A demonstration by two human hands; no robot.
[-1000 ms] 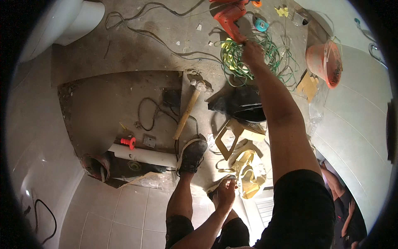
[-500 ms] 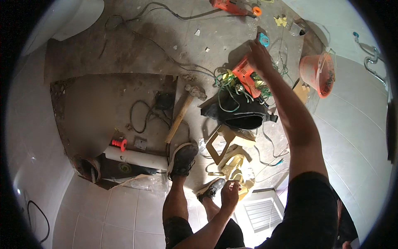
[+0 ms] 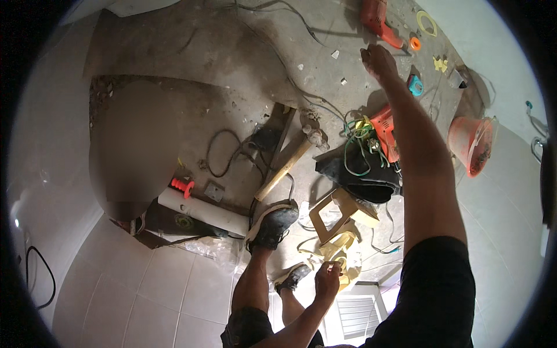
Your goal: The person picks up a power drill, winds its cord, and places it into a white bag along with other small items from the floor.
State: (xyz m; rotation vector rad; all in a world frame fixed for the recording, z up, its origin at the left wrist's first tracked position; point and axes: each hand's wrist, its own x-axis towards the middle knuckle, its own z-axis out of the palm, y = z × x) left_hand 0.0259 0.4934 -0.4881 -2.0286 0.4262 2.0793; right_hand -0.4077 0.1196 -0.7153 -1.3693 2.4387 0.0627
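Observation:
My right hand (image 3: 381,65) reaches far forward over the floor, its fingers partly spread and nothing visible in them. Just beyond it lies a red power drill (image 3: 374,17), close to an orange ring-shaped roll (image 3: 415,43). A teal tape measure (image 3: 415,85) rests to the right of my wrist. Under my right forearm, a second red power tool (image 3: 384,129) lies partly hidden on a black bag (image 3: 342,165) among green cords. My left hand (image 3: 328,284) is held low near my legs, fingertips pinched together; what they hold is too small to make out.
A wooden-handled hammer (image 3: 287,168) lies beside a floor recess with a white pipe (image 3: 203,212) and black cable. An opened cardboard box (image 3: 333,216) and a yellow bag (image 3: 348,246) lie near my shoes. An orange bucket (image 3: 464,139) stands at right by the wall.
My right hand has moved from beside the tape measure and nearer red tool toward the farther red drill. My left hand stays pinched. The view has shifted, so the scene sits lower and farther right.

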